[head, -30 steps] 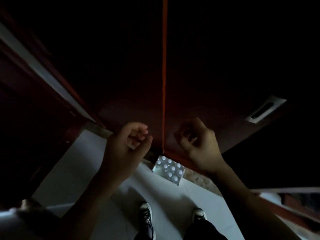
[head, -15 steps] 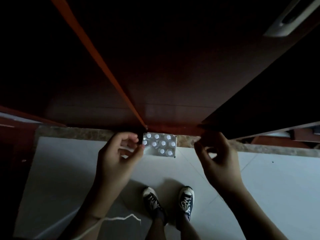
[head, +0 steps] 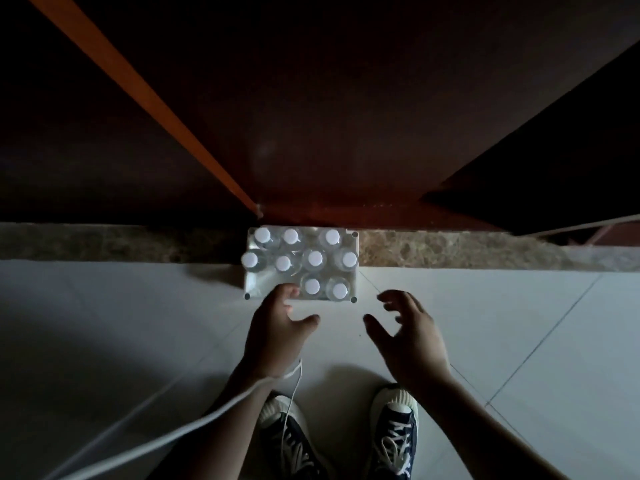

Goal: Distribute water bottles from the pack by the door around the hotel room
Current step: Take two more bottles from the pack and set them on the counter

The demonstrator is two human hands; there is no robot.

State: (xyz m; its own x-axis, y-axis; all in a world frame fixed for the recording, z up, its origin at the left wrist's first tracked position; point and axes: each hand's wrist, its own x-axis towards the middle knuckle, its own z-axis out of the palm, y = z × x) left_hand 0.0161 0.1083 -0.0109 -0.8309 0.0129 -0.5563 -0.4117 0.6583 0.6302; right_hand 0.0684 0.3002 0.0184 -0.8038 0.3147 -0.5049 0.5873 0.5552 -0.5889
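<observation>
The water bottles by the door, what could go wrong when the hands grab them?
The room is dim, so a hand could miss its bottle. The pack has empty spots near the left hand, so loose bottles might tip. The white cord across that wrist could snag. The right hand holds nothing.

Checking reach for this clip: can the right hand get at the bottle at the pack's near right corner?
Probably yes. The right hand hovers open just short of the water bottle pack, and nothing lies between it and the near right bottle; the left hand is over the other side.
</observation>
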